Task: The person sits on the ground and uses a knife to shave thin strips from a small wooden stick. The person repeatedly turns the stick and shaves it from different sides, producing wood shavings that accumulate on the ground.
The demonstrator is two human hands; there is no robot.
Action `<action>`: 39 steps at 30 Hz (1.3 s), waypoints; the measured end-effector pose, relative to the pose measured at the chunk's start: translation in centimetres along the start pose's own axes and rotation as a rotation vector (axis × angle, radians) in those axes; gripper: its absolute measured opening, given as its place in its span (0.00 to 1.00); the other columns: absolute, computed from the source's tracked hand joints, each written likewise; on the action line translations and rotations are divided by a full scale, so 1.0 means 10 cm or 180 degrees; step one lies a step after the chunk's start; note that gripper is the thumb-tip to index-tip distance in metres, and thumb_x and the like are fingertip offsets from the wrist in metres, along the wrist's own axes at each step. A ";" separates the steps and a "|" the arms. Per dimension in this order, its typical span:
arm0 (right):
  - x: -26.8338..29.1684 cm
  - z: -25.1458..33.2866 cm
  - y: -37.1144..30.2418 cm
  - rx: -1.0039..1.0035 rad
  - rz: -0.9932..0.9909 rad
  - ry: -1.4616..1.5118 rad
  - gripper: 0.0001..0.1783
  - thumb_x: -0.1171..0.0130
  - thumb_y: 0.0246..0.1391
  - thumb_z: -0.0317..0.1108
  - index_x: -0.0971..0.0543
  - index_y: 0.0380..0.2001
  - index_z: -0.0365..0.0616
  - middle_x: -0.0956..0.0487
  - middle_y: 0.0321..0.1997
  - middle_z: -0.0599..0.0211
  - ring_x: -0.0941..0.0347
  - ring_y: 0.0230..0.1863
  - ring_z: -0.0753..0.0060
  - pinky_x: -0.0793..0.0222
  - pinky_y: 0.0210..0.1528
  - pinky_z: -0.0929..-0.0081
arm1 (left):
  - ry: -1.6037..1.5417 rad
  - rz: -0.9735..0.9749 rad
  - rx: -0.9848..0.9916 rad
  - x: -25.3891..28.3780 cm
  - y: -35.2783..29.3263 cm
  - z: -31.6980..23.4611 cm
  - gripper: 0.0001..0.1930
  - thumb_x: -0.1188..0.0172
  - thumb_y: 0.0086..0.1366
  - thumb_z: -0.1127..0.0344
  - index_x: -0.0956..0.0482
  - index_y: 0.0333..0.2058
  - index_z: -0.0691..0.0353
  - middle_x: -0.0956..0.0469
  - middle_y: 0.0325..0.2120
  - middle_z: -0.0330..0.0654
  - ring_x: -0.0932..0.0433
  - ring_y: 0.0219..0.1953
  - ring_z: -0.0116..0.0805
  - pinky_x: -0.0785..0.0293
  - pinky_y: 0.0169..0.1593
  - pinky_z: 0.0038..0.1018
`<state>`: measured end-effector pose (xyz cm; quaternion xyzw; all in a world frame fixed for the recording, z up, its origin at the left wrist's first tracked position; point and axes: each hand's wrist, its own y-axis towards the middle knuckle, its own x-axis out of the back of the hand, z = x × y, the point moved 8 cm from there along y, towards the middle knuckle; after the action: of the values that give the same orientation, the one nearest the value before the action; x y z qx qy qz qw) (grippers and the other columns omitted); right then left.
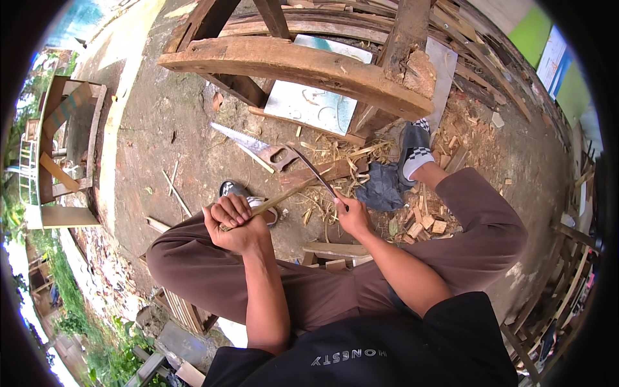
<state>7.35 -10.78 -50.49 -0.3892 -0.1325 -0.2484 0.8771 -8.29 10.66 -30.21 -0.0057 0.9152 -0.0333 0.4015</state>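
Observation:
My left hand (235, 226) is closed around one end of a narrow strip of wood (284, 195), which points away from me and up to the right. In my right hand (353, 216) is a knife (314, 171) with a long, dark, slim blade. The blade slants forward and left and crosses the strip near its far end; whether the two touch I cannot tell. Just beyond lies a handsaw (248, 143) with a wooden handle, flat on the ground. A reddish-brown board (342, 170) rests under the far end of the strip, with pale shavings (316, 209) around it.
A heavy wooden trestle (290, 61) stands ahead, with a paint-marked white panel (316, 84) beneath it. A crumpled black plastic bag (383, 187) and several wood offcuts (422, 224) lie by my right foot. Long planks (477, 61) are stacked at the back right. Thin sticks (174, 184) lie left.

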 end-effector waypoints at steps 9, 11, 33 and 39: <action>-0.05 -0.15 0.07 -0.0145 0.0038 0.0014 0.21 0.47 0.68 0.47 0.23 0.61 0.59 0.18 0.36 0.41 0.20 0.43 0.39 0.26 0.43 0.56 | -0.0001 -0.0178 -0.0056 0.05 0.01 0.00 0.30 0.63 0.77 0.58 0.45 0.10 0.53 0.46 0.08 0.36 0.48 0.11 0.27 0.49 0.16 0.22; -0.06 -0.14 0.00 -0.0062 -0.0080 -0.0071 0.22 0.47 0.67 0.48 0.23 0.61 0.59 0.18 0.36 0.42 0.20 0.42 0.38 0.26 0.43 0.56 | -0.0125 -0.0107 -0.0078 0.04 0.00 0.00 0.29 0.63 0.78 0.59 0.45 0.11 0.53 0.46 0.08 0.36 0.48 0.11 0.27 0.49 0.16 0.22; -0.03 0.00 -0.10 0.0705 -0.0018 0.0149 0.22 0.50 0.69 0.48 0.24 0.62 0.61 0.17 0.36 0.46 0.20 0.42 0.40 0.26 0.41 0.51 | -0.0044 -0.0241 -0.0139 0.02 -0.01 0.03 0.29 0.63 0.78 0.58 0.46 0.12 0.53 0.47 0.09 0.36 0.48 0.12 0.27 0.48 0.18 0.22; 0.04 -0.04 -0.10 0.0684 -0.0309 0.0004 0.21 0.49 0.69 0.48 0.22 0.60 0.58 0.18 0.34 0.42 0.19 0.39 0.41 0.26 0.38 0.54 | 0.0001 -0.0362 -0.0227 0.12 0.02 0.01 0.28 0.63 0.78 0.58 0.46 0.13 0.52 0.47 0.09 0.36 0.48 0.11 0.28 0.48 0.18 0.23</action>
<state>7.13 -11.80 -49.94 -0.2859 -0.1765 -0.2751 0.9008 -9.08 10.85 -31.18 -0.0719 0.9141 -0.0234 0.3984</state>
